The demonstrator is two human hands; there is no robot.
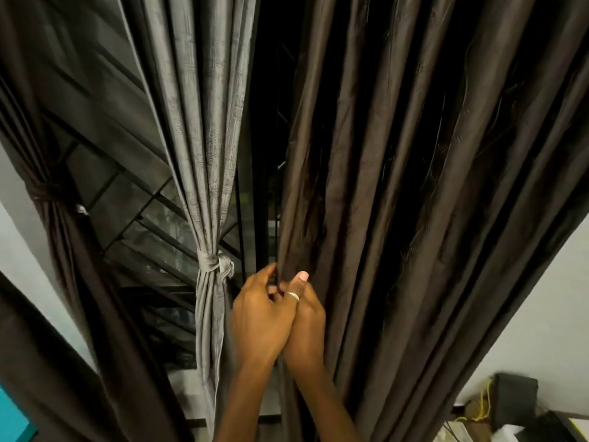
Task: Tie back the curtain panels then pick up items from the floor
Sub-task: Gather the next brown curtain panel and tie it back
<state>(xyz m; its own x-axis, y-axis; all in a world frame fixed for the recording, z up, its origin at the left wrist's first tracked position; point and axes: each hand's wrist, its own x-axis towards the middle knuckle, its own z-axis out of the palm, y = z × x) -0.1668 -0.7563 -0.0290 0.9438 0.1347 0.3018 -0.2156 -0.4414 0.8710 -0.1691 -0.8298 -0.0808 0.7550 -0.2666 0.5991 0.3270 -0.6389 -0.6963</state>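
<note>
Both hands met at the inner edge of the dark brown curtain panel (398,186), which hung loose over the right side of the window (134,199). The left hand (258,320) had its fingers curled in towards the palm, and their tips pinched the panel's hem. The right hand (307,327) pressed against the left, with its thumb raised along the fabric and a silver ring (293,296) on that thumb. Its other fingers were hidden behind the fold, seemingly wrapped round it. The two wrists lay close together, and the forearms rose from the bottom edge of the view.

Just left of the hands, the grey curtain panel (197,138) was gathered and bound with a knotted grey tie (214,261). Well apart from it, at the window's left edge, another dark brown panel (63,237) was cinched by a dark band (47,190). Black grille bars crossed the glass between these two panels. In the lower right corner a grey box (514,395) with yellow wires (484,406) stood against the pale wall (541,314).
</note>
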